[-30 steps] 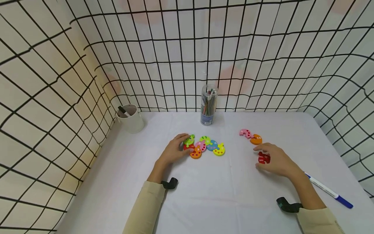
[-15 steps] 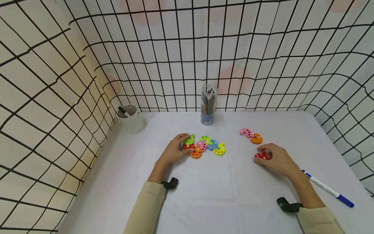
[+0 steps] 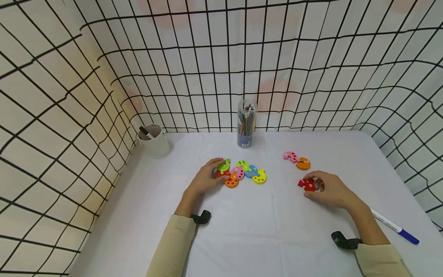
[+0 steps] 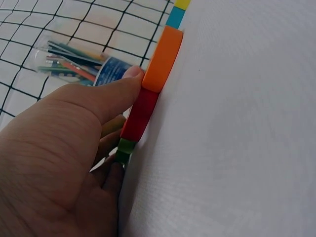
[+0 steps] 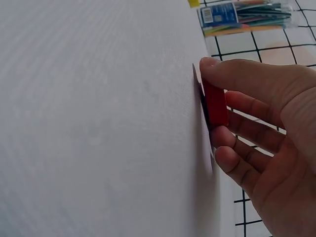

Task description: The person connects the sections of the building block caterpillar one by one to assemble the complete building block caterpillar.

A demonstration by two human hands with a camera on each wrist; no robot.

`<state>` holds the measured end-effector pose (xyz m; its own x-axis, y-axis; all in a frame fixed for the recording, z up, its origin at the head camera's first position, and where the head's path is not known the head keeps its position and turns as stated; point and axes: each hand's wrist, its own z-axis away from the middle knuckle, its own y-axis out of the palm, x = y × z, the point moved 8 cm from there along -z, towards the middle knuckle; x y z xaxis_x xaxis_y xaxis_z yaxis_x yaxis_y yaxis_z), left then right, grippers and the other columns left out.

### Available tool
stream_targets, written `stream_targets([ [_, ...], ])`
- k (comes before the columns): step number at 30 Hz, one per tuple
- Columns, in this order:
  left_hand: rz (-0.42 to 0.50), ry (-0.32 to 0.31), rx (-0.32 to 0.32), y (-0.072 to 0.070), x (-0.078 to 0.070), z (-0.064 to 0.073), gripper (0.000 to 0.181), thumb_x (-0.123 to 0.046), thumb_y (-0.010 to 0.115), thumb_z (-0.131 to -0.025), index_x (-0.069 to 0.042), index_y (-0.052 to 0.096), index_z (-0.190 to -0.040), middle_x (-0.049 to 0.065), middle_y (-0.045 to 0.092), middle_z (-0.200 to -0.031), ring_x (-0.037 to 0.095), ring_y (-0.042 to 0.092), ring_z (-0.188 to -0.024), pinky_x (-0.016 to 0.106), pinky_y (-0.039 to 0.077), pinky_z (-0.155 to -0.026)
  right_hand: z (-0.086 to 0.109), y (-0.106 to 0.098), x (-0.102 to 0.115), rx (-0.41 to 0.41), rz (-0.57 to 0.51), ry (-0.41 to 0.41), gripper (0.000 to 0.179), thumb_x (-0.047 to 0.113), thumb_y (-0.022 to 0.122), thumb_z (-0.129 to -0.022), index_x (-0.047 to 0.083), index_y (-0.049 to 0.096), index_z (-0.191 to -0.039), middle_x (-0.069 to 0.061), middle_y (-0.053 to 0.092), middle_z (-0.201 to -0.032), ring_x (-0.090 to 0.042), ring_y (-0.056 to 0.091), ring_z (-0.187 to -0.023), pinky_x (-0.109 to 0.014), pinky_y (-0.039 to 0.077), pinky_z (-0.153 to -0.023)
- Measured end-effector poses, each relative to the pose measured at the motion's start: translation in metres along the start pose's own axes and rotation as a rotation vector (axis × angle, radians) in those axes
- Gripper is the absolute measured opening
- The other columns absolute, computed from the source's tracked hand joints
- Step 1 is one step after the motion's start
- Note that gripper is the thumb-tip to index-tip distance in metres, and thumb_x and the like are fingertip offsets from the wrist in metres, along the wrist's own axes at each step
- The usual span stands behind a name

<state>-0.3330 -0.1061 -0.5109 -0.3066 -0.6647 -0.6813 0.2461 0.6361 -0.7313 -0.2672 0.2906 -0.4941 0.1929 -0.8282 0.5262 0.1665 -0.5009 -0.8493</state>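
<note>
A chain of joined caterpillar puzzle pieces (image 3: 243,166), numbered and brightly coloured, lies in the middle of the table in the head view. My left hand (image 3: 207,177) holds its left end, the thumb by the red piece (image 4: 141,114) and orange piece (image 4: 163,59), fingers at the green head (image 3: 224,166). On the right, my right hand (image 3: 328,188) pinches a loose red puzzle piece (image 3: 307,185) marked 8 between thumb and fingers. In the right wrist view this piece is seen edge-on, close over the white cloth. Fingers hide part of it.
Beyond the right hand lie a pink puzzle piece (image 3: 290,156) and an orange puzzle piece (image 3: 303,164). A blue-capped marker (image 3: 394,226) lies beside the right forearm. A jar of pencils (image 3: 245,125) and a white bucket (image 3: 155,144) stand at the back, before a black wire grid (image 3: 214,73).
My right hand has closed on the red piece, turned it and shifted it slightly left, so its number now shows upright. The left hand and the joined chain have stayed put.
</note>
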Motion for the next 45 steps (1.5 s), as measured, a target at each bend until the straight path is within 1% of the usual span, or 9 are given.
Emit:
stream_targets([
  [4, -0.013, 0.021, 0.008, 0.0, -0.001, 0.0, 0.067, -0.036, 0.073, -0.096, -0.017, 0.048, -0.155, 0.002, 0.041, -0.163, 0.027, 0.034, -0.154, 0.051, 0.029, -0.126, -0.003, 0.0, 0.002, 0.005, -0.012, 0.009, 0.054, 0.03, 0.088, -0.081, 0.012, 0.066, -0.126, -0.002, 0.059, -0.088, -0.02, 0.052, -0.083, -0.023, 0.048, -0.063],
  [10, -0.017, 0.079, 0.005, 0.0, -0.002, 0.001, 0.064, -0.031, 0.071, -0.097, -0.012, 0.048, -0.154, 0.004, 0.041, -0.163, 0.028, 0.03, -0.156, 0.051, 0.027, -0.127, -0.008, 0.001, 0.009, 0.0, -0.013, -0.03, 0.048, 0.025, 0.085, -0.084, 0.011, 0.067, -0.125, -0.002, 0.061, -0.091, -0.019, 0.054, -0.085, -0.023, 0.048, -0.064],
  [13, -0.015, 0.088, 0.015, 0.001, -0.002, 0.001, 0.064, -0.03, 0.07, -0.098, -0.012, 0.048, -0.155, 0.004, 0.039, -0.164, 0.028, 0.028, -0.157, 0.051, 0.026, -0.127, -0.011, 0.002, 0.014, -0.008, -0.009, -0.036, 0.047, 0.026, 0.084, -0.085, 0.013, 0.067, -0.127, -0.002, 0.063, -0.093, -0.019, 0.055, -0.088, -0.023, 0.05, -0.066],
  [18, -0.017, 0.08, 0.036, 0.002, -0.002, 0.0, 0.063, -0.032, 0.067, -0.1, -0.014, 0.046, -0.156, 0.004, 0.036, -0.166, 0.027, 0.026, -0.158, 0.051, 0.025, -0.128, -0.023, 0.002, 0.027, -0.028, -0.025, -0.05, 0.048, 0.025, 0.082, -0.087, 0.015, 0.067, -0.131, -0.004, 0.064, -0.097, -0.022, 0.057, -0.093, -0.025, 0.052, -0.071],
  [24, -0.018, 0.073, 0.058, 0.003, 0.0, 0.0, 0.063, -0.033, 0.065, -0.101, -0.016, 0.043, -0.158, 0.002, 0.033, -0.167, 0.025, 0.021, -0.16, 0.051, 0.023, -0.128, -0.04, 0.005, 0.043, -0.053, -0.076, -0.082, 0.047, 0.02, 0.082, -0.088, 0.016, 0.066, -0.132, -0.005, 0.064, -0.1, -0.023, 0.059, -0.093, -0.024, 0.053, -0.072],
  [28, -0.015, 0.079, 0.058, 0.004, -0.001, 0.001, 0.063, -0.032, 0.065, -0.101, -0.015, 0.044, -0.158, 0.003, 0.033, -0.167, 0.026, 0.02, -0.16, 0.052, 0.022, -0.128, -0.051, 0.009, 0.057, -0.054, -0.127, -0.117, 0.045, 0.015, 0.081, -0.088, 0.015, 0.067, -0.131, -0.006, 0.066, -0.104, -0.023, 0.059, -0.093, -0.024, 0.053, -0.073],
  [31, -0.011, 0.074, 0.056, 0.003, -0.003, 0.001, 0.063, -0.033, 0.066, -0.101, -0.015, 0.044, -0.157, 0.003, 0.034, -0.167, 0.026, 0.02, -0.16, 0.052, 0.022, -0.128, -0.06, 0.014, 0.066, -0.04, -0.155, -0.122, 0.045, 0.014, 0.08, -0.089, 0.017, 0.067, -0.132, -0.005, 0.068, -0.11, -0.022, 0.059, -0.095, -0.025, 0.054, -0.075],
  [36, -0.01, 0.073, 0.051, 0.004, -0.003, 0.001, 0.063, -0.033, 0.066, -0.1, -0.015, 0.045, -0.157, 0.003, 0.035, -0.166, 0.026, 0.021, -0.159, 0.052, 0.023, -0.128, -0.073, 0.023, 0.074, -0.02, -0.126, -0.108, 0.046, 0.017, 0.08, -0.089, 0.018, 0.067, -0.134, -0.005, 0.068, -0.122, -0.022, 0.06, -0.098, -0.027, 0.054, -0.078],
  [45, -0.017, 0.071, 0.046, 0.003, -0.002, 0.001, 0.063, -0.032, 0.067, -0.1, -0.016, 0.046, -0.156, 0.003, 0.036, -0.166, 0.027, 0.023, -0.159, 0.052, 0.023, -0.128, -0.088, 0.039, 0.082, 0.007, -0.094, -0.118, 0.045, 0.019, 0.079, -0.091, 0.02, 0.067, -0.134, -0.003, 0.069, -0.125, -0.019, 0.059, -0.096, -0.027, 0.054, -0.078],
])
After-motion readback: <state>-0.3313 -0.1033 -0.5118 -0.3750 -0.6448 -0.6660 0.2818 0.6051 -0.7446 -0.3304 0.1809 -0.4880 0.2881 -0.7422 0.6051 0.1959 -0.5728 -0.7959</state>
